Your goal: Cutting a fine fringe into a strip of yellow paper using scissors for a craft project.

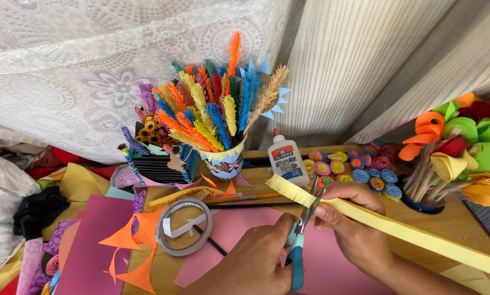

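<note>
White lace curtain and a ribbed cream drape hang behind a cluttered wooden craft table (pixel 463 226) seen from the head camera. At its near edge the left hand (pixel 256 262) grips blue-handled scissors (pixel 302 235), fingers curled through the handles and pressed together, the blades pointing up and parted around the fringed edge of a long yellow paper strip (pixel 398 226). The right hand (pixel 354 226) pinches that strip between thumb and forefinger just beside the blades, the other fingers folded under it; the strip runs from a fringed end near the glue bottle (pixel 286 158) down to the lower right edge of view. Under both hands lies a pink paper sheet (pixel 239 218). To the left sit a roll of tape (pixel 184 226), orange paper scraps (pixel 133 240) and a magenta sheet (pixel 95 240). Farther back a paper-wrapped cup (pixel 225 161) holds fringed paper plumes in orange, yellow, blue and green, beside a dark striped box (pixel 160 166) trimmed with small paper flowers. Right of the glue lies a cluster of small rolled paper flowers (pixel 354 166), and at the far right a dark pot (pixel 420 205) holds sticks topped with orange, green, yellow and red paper blooms.
</note>
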